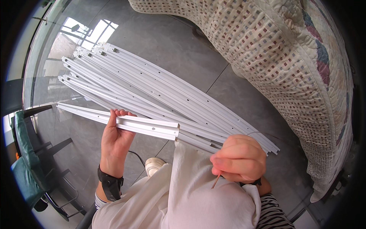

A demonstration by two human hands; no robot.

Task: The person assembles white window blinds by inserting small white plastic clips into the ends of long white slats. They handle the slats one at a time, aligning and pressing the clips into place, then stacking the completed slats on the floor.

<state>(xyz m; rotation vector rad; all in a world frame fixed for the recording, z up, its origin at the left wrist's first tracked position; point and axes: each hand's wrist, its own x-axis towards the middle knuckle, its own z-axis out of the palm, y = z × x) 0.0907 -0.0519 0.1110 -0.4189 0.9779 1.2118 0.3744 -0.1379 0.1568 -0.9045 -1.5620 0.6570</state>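
My left hand (119, 131) is closed around a long white slotted rail (154, 129), its thumb on one side and its fingers on the other. The rail's near end rests by my lap, and its far end reaches away to the left. Over my right thigh, my right hand (240, 159) is closed in a pinch on a thin brownish wire (216, 181). One end of it points down toward my lap. A thin dark line curves out behind that hand; I cannot tell whether it is the same wire. Beyond both hands, several similar white rails (152, 89) lie on the floor in a loose, fanned pile.
Grey tiled floor (207, 70) lies under the rails. A patterned quilt (263, 49) hangs down on the right. To the left stands a dark chair (57, 147) with green cloth (28, 152) on it. My light shoe (153, 165) shows beside the pale cloth (190, 198) over my lap.
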